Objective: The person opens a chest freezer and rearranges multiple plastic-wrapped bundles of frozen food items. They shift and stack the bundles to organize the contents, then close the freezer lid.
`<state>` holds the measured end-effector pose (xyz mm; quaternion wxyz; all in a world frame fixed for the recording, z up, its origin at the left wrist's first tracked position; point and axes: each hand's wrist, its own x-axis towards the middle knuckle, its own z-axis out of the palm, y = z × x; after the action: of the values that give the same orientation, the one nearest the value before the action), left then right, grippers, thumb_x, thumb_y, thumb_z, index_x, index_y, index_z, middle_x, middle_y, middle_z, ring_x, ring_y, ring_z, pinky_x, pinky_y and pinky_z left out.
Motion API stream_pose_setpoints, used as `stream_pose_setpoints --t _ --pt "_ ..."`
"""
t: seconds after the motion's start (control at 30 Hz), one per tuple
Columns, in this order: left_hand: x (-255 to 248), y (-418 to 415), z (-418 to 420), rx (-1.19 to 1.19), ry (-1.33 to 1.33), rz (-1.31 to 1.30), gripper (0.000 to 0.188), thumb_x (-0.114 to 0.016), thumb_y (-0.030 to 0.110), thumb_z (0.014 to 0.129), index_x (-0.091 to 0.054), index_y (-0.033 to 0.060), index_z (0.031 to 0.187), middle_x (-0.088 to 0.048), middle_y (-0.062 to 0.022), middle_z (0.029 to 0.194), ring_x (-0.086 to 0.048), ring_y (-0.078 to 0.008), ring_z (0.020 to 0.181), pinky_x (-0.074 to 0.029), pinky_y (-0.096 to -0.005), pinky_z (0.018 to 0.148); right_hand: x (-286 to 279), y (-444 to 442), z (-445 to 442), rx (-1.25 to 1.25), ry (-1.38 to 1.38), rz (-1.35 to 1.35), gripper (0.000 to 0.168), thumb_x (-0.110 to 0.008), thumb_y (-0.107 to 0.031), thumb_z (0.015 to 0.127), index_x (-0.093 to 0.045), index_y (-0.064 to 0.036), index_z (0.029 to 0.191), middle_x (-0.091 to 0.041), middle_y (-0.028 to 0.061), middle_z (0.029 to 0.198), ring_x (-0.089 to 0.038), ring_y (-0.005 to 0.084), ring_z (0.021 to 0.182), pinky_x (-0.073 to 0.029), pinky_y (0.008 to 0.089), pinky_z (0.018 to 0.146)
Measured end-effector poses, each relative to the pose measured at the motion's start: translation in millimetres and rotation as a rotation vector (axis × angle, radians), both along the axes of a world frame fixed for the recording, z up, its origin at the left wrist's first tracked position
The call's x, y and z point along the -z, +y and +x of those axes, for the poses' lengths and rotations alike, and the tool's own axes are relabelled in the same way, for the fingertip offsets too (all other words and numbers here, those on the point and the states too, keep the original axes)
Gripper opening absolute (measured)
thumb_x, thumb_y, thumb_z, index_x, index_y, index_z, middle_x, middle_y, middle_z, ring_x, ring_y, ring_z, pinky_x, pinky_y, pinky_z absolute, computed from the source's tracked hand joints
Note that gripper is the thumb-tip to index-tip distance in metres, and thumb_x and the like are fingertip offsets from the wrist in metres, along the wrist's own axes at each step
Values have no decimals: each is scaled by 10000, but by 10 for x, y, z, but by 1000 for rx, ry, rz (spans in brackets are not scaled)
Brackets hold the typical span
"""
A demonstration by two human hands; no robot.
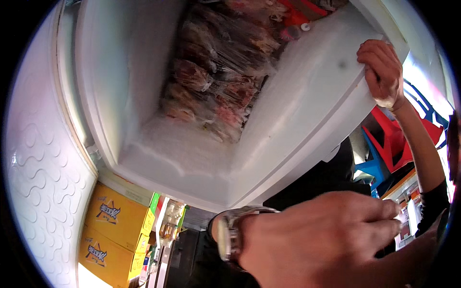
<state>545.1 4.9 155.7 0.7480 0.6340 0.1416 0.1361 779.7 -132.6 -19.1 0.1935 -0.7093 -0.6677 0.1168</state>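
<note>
A white chest freezer [288, 158] stands open before me, its inner walls coated with frost. Plastic-wrapped packs of what looks like frozen meat [216, 90] lie in the bottom. Further up are a red plastic bag [295, 14] and a small bottle with a white cap [305, 27]. My right hand [383, 70] has its fingers curled over the freezer's rim at the right. Close to the camera, my left hand [317, 234] crosses the lower part of the view, back of the hand showing and fingers pointing right. A metal watch [230, 237] circles its wrist. Its palm side is hidden.
A white panel with an embossed wavy pattern [47, 201] rises at the left. Below it, yellow cartons [111, 208] bearing writing are stacked beside shelved goods [167, 226]. Red [390, 144] and blue [372, 171] plastic seats stand at the right, past the freezer.
</note>
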Motion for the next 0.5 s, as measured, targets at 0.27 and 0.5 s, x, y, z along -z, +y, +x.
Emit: stream_pose_setpoints --t 0.27,0.5 --pt "-6 -12 -23 -7 73 -30 310 -597 181 804 -662 0 1047 -654 -157 894 -674 -245 879 -549 -286 704 23 25 -17 -19 13 8 194 -547 17 679 -588 0 868 -611 131 940 -597 318 967 -445 414 877" --pt "-59 41 -115 -37 115 -81 253 -625 218 799 -698 39 963 -654 -124 859 -671 -219 877 -533 -270 655 -119 -28 -22 6 -53 -51 180 -546 19 697 -591 -4 870 -611 123 945 -593 302 993 -444 408 878"
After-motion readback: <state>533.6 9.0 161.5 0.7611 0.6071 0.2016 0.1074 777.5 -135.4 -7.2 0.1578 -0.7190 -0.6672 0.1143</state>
